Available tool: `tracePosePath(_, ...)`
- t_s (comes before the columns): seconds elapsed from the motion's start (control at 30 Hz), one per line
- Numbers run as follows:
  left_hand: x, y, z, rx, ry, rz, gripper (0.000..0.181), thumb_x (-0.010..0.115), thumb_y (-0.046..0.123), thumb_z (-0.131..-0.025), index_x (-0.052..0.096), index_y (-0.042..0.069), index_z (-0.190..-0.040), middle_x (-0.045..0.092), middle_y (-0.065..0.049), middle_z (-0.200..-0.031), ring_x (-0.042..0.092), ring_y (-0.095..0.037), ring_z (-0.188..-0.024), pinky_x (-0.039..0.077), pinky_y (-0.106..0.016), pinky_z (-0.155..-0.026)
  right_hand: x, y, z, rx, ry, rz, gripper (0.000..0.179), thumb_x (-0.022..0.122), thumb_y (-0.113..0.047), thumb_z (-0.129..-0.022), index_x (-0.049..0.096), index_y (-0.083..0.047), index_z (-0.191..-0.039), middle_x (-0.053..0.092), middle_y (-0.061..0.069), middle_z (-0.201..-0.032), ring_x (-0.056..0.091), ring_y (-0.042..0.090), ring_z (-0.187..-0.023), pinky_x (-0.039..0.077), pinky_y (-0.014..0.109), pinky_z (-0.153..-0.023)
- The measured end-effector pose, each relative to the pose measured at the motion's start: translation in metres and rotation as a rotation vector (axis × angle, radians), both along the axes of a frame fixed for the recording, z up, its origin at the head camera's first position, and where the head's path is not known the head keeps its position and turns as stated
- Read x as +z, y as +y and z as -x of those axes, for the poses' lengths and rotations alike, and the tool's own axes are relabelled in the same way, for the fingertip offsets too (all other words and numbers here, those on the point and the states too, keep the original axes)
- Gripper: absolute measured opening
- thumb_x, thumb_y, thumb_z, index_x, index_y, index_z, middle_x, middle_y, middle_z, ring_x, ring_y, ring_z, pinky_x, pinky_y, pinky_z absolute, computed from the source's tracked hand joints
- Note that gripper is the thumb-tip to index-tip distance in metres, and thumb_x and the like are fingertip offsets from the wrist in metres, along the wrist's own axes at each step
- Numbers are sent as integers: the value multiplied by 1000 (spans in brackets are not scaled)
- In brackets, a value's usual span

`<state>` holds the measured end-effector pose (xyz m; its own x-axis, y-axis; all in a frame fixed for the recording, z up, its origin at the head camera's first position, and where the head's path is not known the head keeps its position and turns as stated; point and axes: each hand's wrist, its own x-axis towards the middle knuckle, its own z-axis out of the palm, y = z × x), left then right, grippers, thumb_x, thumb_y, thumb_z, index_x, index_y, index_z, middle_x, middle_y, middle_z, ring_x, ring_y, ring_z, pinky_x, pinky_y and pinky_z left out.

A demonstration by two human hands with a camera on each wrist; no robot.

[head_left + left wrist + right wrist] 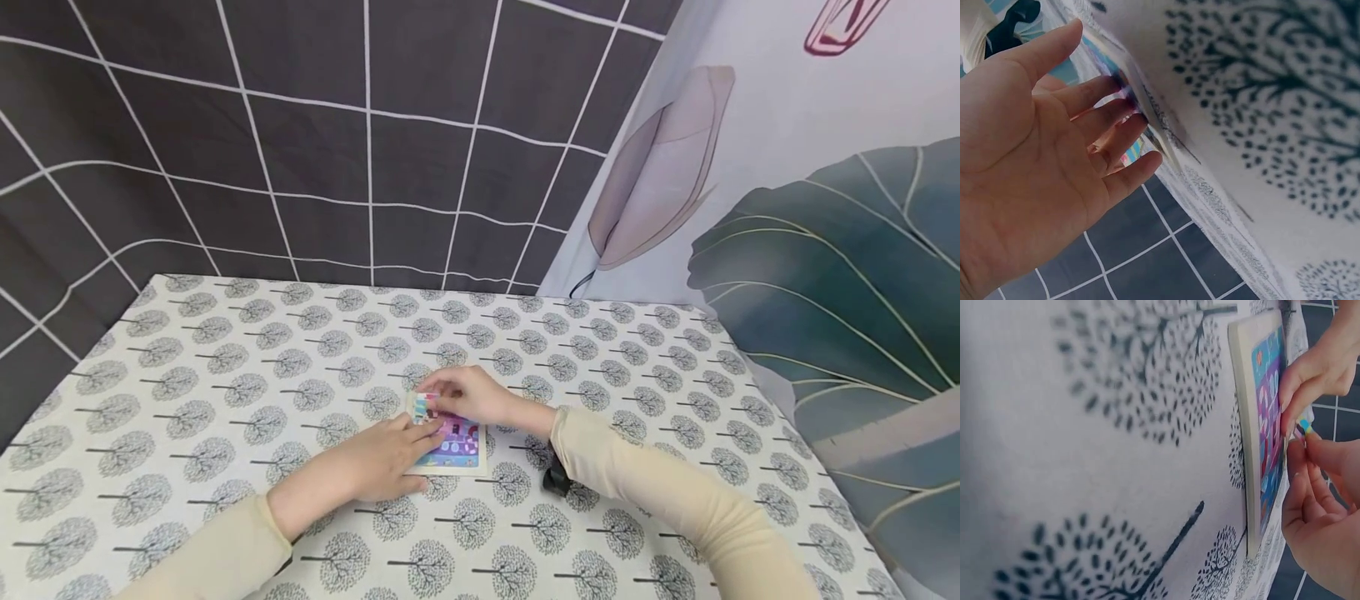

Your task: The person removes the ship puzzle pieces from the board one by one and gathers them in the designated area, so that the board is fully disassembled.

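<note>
A flat picture board [457, 454] with a cream border and a bright purple, pink and blue print lies on the table. My left hand [382, 458] reaches over its left side, fingers extended and fingertips resting on the print. In the left wrist view the palm of the left hand [1035, 150] shows, its fingertips at the board's edge. At the board's far end, my right hand [476, 396] pinches a small colourful piece [1304, 427] between thumb and index finger, close over the print. In the right wrist view the right hand [1322, 500] is just below the left fingertips.
A white cloth with dark tree prints [255, 417] covers the table. Behind it hangs a dark grid-patterned curtain [300, 150], and a leaf-patterned one [825, 250] on the right. A thin black cord [581, 285] shows at the table's back edge.
</note>
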<state>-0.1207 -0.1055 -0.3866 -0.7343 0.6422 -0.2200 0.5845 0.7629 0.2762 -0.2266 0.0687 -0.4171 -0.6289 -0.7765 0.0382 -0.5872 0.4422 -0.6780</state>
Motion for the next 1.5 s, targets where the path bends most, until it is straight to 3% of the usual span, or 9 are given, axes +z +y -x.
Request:
tracePosePath(0.23, 2, 2, 2, 5, -26, -20, 61, 57, 37, -89, 42, 5, -139, 35, -7, -149, 43, -26, -121, 33, -45, -109, 5, 16, -6, -63, -71, 10, 26, 62, -8, -87, 61, -7, -113, 66, 4, -87, 59, 4, -69, 53, 19, -63)
tracePosePath(0.5, 5, 1, 3, 22, -62, -33, 61, 56, 37, -90, 41, 6, -140, 33, -8, -150, 34, -39, -132, 28, -50, -111, 6, 36, -6, -50, -110, 3, 26, 62, -4, -86, 60, -4, -112, 64, 4, -86, 59, 8, -70, 52, 19, -65)
tracePosePath(0.8, 3, 1, 3, 28, -29, -38, 59, 58, 36, -89, 45, 7, -138, 37, -8, -147, 44, -33, -123, 34, -50, -107, 6, 54, -17, -72, -65, -27, 24, 61, -4, -86, 61, -8, -110, 63, 0, -86, 56, 3, -71, 52, 19, -64)
tracePosePath(1.1, -1, 1, 0, 45, -29, -33, 57, 60, 36, -87, 48, 8, -136, 41, -6, -145, 49, -18, -100, 45, -42, -94, -5, 69, -23, -123, -131, -30, 25, 59, -2, -87, 60, -7, -111, 64, 1, -87, 56, 5, -67, 51, 19, -59)
tracePosePath(1.37, -1, 1, 0, 43, -37, -48, 57, 59, 36, -87, 48, 8, -135, 42, -6, -144, 49, -15, -95, 48, -37, -88, -3, 82, -24, -189, -187, -33, 23, 56, -4, -90, 58, -10, -113, 62, -1, -85, 55, 9, -68, 51, 22, -56)
tracePosePath(1.5, 0, 2, 0, 39, -34, -54, 56, 59, 35, -88, 49, 8, -135, 42, -6, -144, 49, -15, -93, 49, -35, -84, -4, 87, -23, -229, -176, -65, 23, 55, -9, -92, 58, -14, -114, 60, -5, -84, 55, 9, -69, 52, 23, -59)
